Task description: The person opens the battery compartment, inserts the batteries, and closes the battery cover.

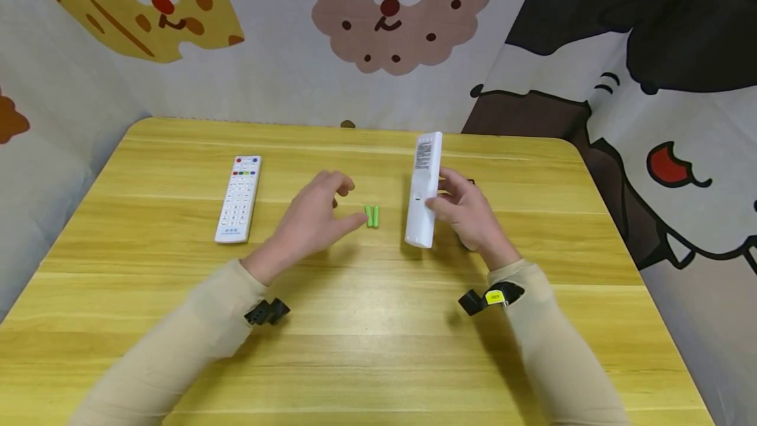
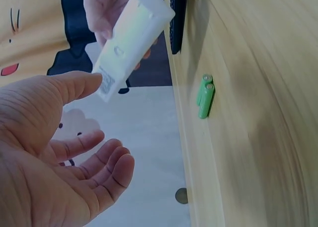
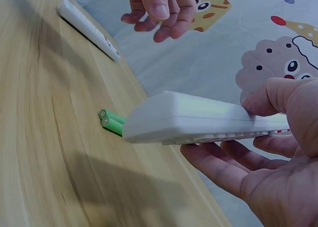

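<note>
My right hand [image 1: 470, 209] grips a white remote control [image 1: 422, 199] above the table, thumb on its back and fingers beneath. The back, with a printed label, faces me in the head view; the buttons show along the underside in the right wrist view. My left hand [image 1: 316, 219] is empty, thumb stretched out and fingers loosely bent. Between the hands, two green batteries [image 1: 372, 216] lie side by side on the table, close to the left thumb in the head view. A second white remote control [image 1: 238, 199] lies buttons up, left of the left hand.
A black object [image 2: 178, 21] stands on the wooden table [image 1: 355, 360], mostly hidden behind the right hand in the head view. A cloth with cartoon prints [image 1: 278, 84] hangs along the table's back and sides. Each wrist bears a small black camera.
</note>
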Tool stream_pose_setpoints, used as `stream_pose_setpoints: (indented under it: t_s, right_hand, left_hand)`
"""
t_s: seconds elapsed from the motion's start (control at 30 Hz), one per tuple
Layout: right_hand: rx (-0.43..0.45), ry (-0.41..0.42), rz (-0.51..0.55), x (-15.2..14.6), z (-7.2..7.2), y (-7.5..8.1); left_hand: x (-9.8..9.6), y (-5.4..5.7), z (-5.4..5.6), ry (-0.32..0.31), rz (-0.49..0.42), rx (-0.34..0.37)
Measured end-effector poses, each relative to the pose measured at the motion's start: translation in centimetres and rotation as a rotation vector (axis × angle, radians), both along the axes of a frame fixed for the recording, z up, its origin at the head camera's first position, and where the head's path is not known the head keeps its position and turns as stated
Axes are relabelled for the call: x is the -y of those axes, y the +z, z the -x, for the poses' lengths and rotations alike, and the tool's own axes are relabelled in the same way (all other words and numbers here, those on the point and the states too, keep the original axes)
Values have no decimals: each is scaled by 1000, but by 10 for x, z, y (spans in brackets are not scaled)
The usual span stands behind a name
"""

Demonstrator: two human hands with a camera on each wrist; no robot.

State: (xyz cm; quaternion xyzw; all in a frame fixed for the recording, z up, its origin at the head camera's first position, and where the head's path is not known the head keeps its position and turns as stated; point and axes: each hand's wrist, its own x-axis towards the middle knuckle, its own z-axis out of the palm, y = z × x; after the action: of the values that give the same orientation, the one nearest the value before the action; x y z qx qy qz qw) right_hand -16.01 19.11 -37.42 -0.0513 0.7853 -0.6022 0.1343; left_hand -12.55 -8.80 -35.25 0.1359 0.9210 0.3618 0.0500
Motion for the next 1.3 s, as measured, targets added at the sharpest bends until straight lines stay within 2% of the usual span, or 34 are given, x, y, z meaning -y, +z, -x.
stream_pose_setpoints:
  t_s: [0.3, 0.5, 0.97, 1.3]
  right_hand:
    - [20, 12, 95, 11, -3, -4]
    - [33, 20, 117, 16, -6, -3]
    - [46, 49, 212, 25, -6, -4]
    - [65, 46, 229, 29, -6, -4]
  left_hand:
    - [-15, -3, -2, -95, -14, -23]
    - [-22, -7, -3, -153, -17, -45]
    - [-36, -15, -5, -248, 14, -180]
    - [-39, -19, -3, -314, 29, -268]
